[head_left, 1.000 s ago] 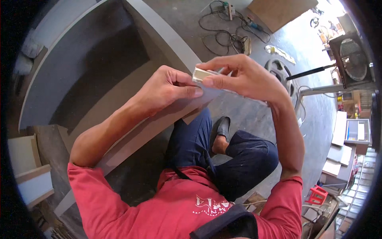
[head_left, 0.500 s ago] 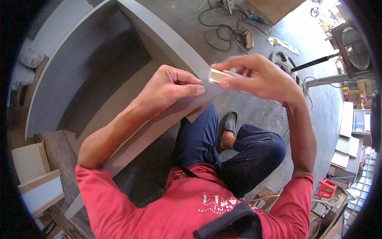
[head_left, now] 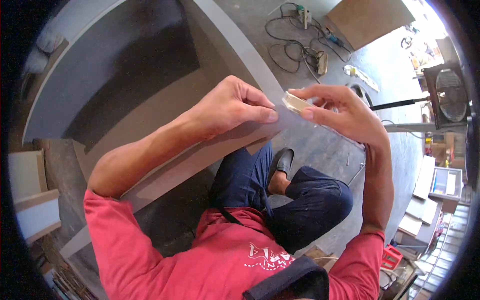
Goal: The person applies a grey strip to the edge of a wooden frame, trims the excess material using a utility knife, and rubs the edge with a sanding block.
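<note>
My left hand [head_left: 232, 107] is at the corner of a large grey open box [head_left: 245, 45] with pale edges. Its thumb and index finger are pinched together at the edge, and whatever is between them is hidden. Just to the right, my right hand [head_left: 345, 110] grips a small flat block [head_left: 297, 103], beige and silvery, whose kind I cannot make out. The block's end points toward my left fingertips, a short gap away. The box slants across my front, its dark inner panel [head_left: 130, 75] facing me.
Beyond the corner, tangled cables [head_left: 295, 47] lie on the grey floor beside a brown board [head_left: 370, 20]. A fan [head_left: 450, 95] stands at the far right. Stacked panels [head_left: 425, 210] and a red stool [head_left: 391, 257] are at the right; pale framed pieces [head_left: 37, 220] lean at the left.
The view has shifted, so the floor items sit differently. Both hands remain at the box corner; the block, blurred before, now shows more clearly beside my left fingertips.
</note>
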Motion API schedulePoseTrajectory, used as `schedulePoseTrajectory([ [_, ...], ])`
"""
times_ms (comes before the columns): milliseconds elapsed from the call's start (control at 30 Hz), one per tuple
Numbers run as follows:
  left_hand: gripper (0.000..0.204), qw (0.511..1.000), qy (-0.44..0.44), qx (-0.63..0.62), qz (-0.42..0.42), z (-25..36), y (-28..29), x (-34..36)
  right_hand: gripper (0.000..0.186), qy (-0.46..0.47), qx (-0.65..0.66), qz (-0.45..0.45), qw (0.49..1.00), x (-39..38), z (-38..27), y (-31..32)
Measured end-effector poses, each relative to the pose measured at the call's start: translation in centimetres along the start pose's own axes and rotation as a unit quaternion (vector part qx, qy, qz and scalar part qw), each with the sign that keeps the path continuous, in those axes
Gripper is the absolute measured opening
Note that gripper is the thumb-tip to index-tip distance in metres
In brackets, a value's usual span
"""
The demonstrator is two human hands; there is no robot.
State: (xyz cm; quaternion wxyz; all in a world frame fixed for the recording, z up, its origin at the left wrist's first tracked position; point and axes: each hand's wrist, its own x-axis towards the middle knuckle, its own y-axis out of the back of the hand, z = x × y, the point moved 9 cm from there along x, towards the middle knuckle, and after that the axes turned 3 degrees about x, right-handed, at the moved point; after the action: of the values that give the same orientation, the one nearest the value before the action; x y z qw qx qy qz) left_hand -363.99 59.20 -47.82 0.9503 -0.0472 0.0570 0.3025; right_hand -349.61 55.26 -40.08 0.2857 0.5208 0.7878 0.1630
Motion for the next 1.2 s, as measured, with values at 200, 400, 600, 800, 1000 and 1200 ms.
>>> schedulePoseTrajectory([
  [200, 0.016, 0.999, -0.03, -0.024, -0.019, -0.2, -0.5, 0.4, 0.045, 0.043, 0.003, 0.026, 0.999, 1.0, 0.2, -0.5],
  [400, 0.017, 0.999, -0.025, -0.01, -0.022, 0.1, -0.5, 0.4, 0.045, 0.068, -0.033, 0.023, 0.997, 1.2, -0.7, -0.2],
  [600, 0.019, 0.999, -0.032, 0.014, -0.013, 0.5, -0.3, 0.0, 0.046, -0.058, 0.014, 0.006, 0.998, -1.3, 1.1, 0.3],
  [800, 0.022, 1.0, 0.005, -0.022, -0.014, -0.2, -0.5, 0.1, 0.045, 0.041, -0.044, 0.033, 0.998, 0.3, -1.4, -0.2],
  [1000, 0.019, 0.999, 0.032, -0.002, -0.006, 0.7, -0.6, 0.0, 0.041, 0.012, 0.006, 0.074, 0.997, -2.9, 2.8, 4.3],
  [1200, 0.017, 0.999, 0.001, 0.034, 0.017, 0.0, 0.4, -0.1, 0.053, -0.03, 0.044, -0.063, 0.997, 2.4, 0.1, 2.0],
])
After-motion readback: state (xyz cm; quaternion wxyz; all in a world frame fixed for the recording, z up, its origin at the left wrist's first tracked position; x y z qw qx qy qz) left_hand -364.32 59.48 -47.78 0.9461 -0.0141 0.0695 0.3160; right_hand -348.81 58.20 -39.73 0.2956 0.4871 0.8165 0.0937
